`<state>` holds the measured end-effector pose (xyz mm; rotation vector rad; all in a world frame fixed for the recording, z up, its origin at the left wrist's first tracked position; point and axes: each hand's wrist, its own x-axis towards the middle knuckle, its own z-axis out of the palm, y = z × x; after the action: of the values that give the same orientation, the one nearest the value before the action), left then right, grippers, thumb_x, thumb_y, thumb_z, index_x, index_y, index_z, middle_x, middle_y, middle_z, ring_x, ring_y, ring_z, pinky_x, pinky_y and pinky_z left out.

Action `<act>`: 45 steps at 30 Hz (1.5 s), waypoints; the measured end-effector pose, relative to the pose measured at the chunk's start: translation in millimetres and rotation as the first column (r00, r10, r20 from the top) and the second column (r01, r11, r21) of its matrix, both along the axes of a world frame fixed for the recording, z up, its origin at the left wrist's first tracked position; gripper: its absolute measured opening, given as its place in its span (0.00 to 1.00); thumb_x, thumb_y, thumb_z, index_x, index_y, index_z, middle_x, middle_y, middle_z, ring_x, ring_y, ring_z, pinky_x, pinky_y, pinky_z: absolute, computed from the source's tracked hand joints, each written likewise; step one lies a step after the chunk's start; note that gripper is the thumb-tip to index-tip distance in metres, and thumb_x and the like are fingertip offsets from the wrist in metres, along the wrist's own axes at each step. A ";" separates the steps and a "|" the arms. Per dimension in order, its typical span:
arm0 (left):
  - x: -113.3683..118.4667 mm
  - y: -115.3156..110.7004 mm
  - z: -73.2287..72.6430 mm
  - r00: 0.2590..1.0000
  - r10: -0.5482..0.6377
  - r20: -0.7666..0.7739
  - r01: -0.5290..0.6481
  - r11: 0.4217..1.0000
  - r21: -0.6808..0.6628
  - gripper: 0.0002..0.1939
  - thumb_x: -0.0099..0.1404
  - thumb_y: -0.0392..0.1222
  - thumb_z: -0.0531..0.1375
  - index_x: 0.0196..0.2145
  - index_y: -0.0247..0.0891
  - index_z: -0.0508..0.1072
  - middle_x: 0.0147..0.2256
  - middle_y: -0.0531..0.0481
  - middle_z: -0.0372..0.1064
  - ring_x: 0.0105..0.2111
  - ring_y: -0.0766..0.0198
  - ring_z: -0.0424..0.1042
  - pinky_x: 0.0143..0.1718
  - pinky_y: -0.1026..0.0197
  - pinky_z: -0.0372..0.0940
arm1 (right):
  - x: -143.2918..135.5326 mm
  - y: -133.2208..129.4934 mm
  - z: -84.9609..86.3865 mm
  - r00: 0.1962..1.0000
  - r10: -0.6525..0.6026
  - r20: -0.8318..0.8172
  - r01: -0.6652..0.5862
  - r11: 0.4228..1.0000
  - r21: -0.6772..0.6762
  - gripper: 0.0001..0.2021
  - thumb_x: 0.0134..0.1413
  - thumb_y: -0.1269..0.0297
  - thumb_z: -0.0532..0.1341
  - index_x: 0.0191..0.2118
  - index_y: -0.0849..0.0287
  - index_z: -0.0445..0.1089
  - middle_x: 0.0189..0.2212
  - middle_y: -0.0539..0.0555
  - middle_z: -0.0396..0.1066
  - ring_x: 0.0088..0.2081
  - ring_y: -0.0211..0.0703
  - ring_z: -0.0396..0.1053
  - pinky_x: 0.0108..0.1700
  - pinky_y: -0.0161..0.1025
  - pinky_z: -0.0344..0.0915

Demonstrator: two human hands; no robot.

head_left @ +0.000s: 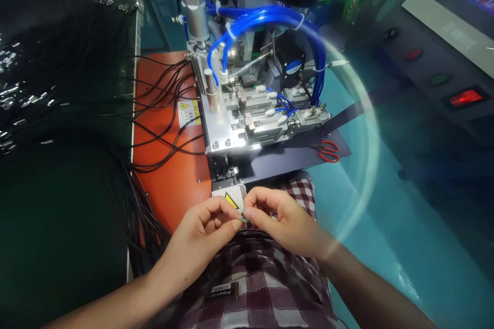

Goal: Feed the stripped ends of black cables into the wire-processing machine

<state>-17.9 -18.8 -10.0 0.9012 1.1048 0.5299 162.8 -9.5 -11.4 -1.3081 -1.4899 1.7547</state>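
Observation:
My left hand (212,223) and my right hand (280,218) meet at the front edge of the metal machine (266,123), above the checked cloth on my lap. Each pinches with thumb and forefinger at a tiny greenish piece (244,220) between the fingertips. It is too small to name, and the fingers hide most of it. Just behind the fingertips is a white plate with a yellow warning triangle (232,199). Black cables (162,136) run from the machine across the orange surface (170,190) on the left.
Red-handled scissors (328,151) lie on the dark plate right of the machine. Blue hoses (266,13) arch above it. Many black cables with shiny metal ends (23,97) lie at the far left. A control panel (436,56) with a lit red switch stands at the right.

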 end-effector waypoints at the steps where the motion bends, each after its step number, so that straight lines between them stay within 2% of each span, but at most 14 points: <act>1: -0.4 -0.2 0.1 1.000 0.004 0.013 -0.004 1.000 -0.003 0.07 0.60 0.42 0.61 0.30 0.37 0.68 0.20 0.60 0.56 0.20 0.74 0.50 0.21 0.70 0.47 | -0.3 -1.0 0.0 1.000 -0.003 0.016 0.003 1.000 0.025 0.06 0.57 0.69 0.55 0.29 0.58 0.63 0.24 0.46 0.61 0.27 0.35 0.57 0.30 0.34 0.56; 4: -1.8 -0.6 -0.2 0.999 0.020 0.032 -0.020 1.000 -0.008 0.07 0.61 0.42 0.61 0.31 0.37 0.68 0.22 0.60 0.59 0.20 0.75 0.51 0.21 0.71 0.48 | -2.1 -3.9 -1.7 0.999 -0.033 0.020 0.032 0.998 0.061 0.07 0.59 0.68 0.54 0.29 0.58 0.62 0.24 0.45 0.60 0.27 0.35 0.57 0.30 0.34 0.56; 8: -1.8 0.5 -2.7 0.997 0.066 0.050 -0.065 0.998 -0.009 0.06 0.61 0.41 0.61 0.30 0.36 0.68 0.21 0.60 0.60 0.20 0.75 0.53 0.21 0.71 0.49 | -3.4 -7.8 -7.2 0.990 -0.137 -0.024 0.138 0.990 0.018 0.07 0.59 0.65 0.55 0.31 0.58 0.65 0.24 0.46 0.62 0.26 0.34 0.59 0.29 0.33 0.58; 11: -0.9 1.3 -4.8 0.992 0.099 0.081 -0.098 0.995 -0.021 0.06 0.61 0.40 0.61 0.30 0.36 0.68 0.21 0.59 0.62 0.20 0.75 0.53 0.21 0.71 0.50 | -5.2 -12.1 -11.5 0.980 -0.199 0.017 0.198 0.980 0.020 0.06 0.59 0.62 0.56 0.34 0.57 0.67 0.25 0.46 0.65 0.25 0.35 0.61 0.27 0.33 0.58; 18: -0.4 0.5 -4.3 0.992 0.106 0.067 -0.105 0.994 -0.019 0.07 0.61 0.41 0.61 0.29 0.36 0.67 0.19 0.61 0.57 0.19 0.75 0.51 0.20 0.72 0.48 | -18.9 -21.6 -13.3 0.947 -0.299 0.116 0.265 0.933 0.245 0.02 0.54 0.67 0.61 0.34 0.56 0.70 0.25 0.47 0.69 0.25 0.36 0.64 0.27 0.33 0.60; 21: -0.6 1.5 -4.3 0.992 0.110 0.064 -0.108 0.994 -0.027 0.07 0.62 0.41 0.60 0.29 0.36 0.67 0.19 0.61 0.57 0.19 0.75 0.51 0.20 0.71 0.48 | -22.2 -23.0 -12.8 0.938 -0.318 0.139 0.249 0.895 0.369 0.04 0.56 0.68 0.59 0.31 0.57 0.69 0.26 0.48 0.70 0.26 0.36 0.66 0.29 0.34 0.60; 24: -0.1 3.0 -4.7 0.991 0.119 0.055 -0.118 0.993 -0.010 0.07 0.61 0.41 0.60 0.29 0.36 0.67 0.20 0.60 0.58 0.20 0.75 0.52 0.21 0.71 0.49 | -22.3 -22.5 -12.9 0.932 -0.304 0.199 0.172 0.851 0.495 0.06 0.59 0.68 0.57 0.30 0.57 0.67 0.26 0.49 0.70 0.28 0.38 0.66 0.32 0.37 0.59; 28: 0.5 4.7 -2.3 0.995 0.098 0.000 -0.098 0.994 0.056 0.06 0.62 0.41 0.60 0.30 0.37 0.68 0.21 0.60 0.59 0.21 0.74 0.56 0.22 0.71 0.53 | -19.0 -17.6 -9.1 0.942 -0.229 0.245 0.091 0.878 0.471 0.07 0.61 0.68 0.54 0.31 0.57 0.64 0.27 0.49 0.68 0.29 0.39 0.65 0.32 0.37 0.58; 30: -0.9 6.5 0.1 0.994 0.069 -0.083 -0.054 0.983 0.173 0.05 0.62 0.40 0.59 0.31 0.37 0.69 0.24 0.57 0.63 0.24 0.71 0.62 0.26 0.69 0.58 | -15.7 -12.0 -5.6 0.952 -0.184 0.243 0.061 0.897 0.439 0.08 0.61 0.68 0.53 0.31 0.57 0.64 0.27 0.49 0.68 0.29 0.38 0.65 0.32 0.36 0.58; 32: -4.3 10.7 1.9 0.976 0.047 -0.214 0.030 0.938 0.344 0.03 0.63 0.39 0.58 0.34 0.39 0.71 0.29 0.55 0.66 0.28 0.68 0.66 0.29 0.67 0.61 | -11.5 -3.1 -4.3 0.960 -0.160 0.229 0.058 0.916 0.396 0.08 0.62 0.67 0.53 0.30 0.57 0.64 0.26 0.48 0.67 0.27 0.37 0.65 0.31 0.35 0.58; 34: -9.0 18.3 2.1 0.929 0.069 -0.364 0.137 0.849 0.511 0.04 0.64 0.38 0.57 0.36 0.40 0.71 0.32 0.53 0.68 0.31 0.67 0.67 0.32 0.66 0.62 | -7.2 9.3 -7.9 0.966 -0.174 0.191 0.105 0.940 0.325 0.09 0.62 0.66 0.52 0.29 0.57 0.63 0.23 0.47 0.65 0.25 0.36 0.64 0.29 0.34 0.59; 36: -13.7 28.7 0.1 0.868 0.110 -0.485 0.247 0.751 0.613 0.05 0.65 0.37 0.56 0.37 0.40 0.72 0.34 0.52 0.68 0.34 0.65 0.68 0.34 0.65 0.62 | -3.9 24.0 -16.6 0.972 -0.199 0.123 0.167 0.959 0.229 0.10 0.62 0.64 0.53 0.29 0.57 0.62 0.20 0.46 0.63 0.23 0.35 0.64 0.27 0.33 0.59; 40: -20.5 47.7 -8.7 0.811 0.129 -0.571 0.388 0.611 0.690 0.08 0.66 0.35 0.53 0.39 0.37 0.72 0.32 0.50 0.65 0.33 0.64 0.67 0.34 0.64 0.63 | -3.1 48.2 -38.1 0.984 -0.177 -0.002 0.176 0.979 0.099 0.10 0.60 0.61 0.55 0.29 0.58 0.63 0.23 0.47 0.65 0.21 0.33 0.63 0.24 0.32 0.59; 45: -24.8 54.0 -19.5 0.804 0.082 -0.589 0.462 0.538 0.705 0.14 0.67 0.32 0.51 0.46 0.40 0.72 0.34 0.50 0.63 0.35 0.65 0.68 0.35 0.66 0.65 | -5.2 56.3 -49.1 0.985 -0.167 -0.031 0.168 0.984 0.057 0.10 0.58 0.60 0.56 0.29 0.60 0.64 0.24 0.47 0.64 0.19 0.32 0.62 0.23 0.32 0.58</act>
<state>-42.7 35.2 -29.5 2.1427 1.2435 0.6139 157.6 46.8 -60.4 -1.3344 -1.3651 1.6024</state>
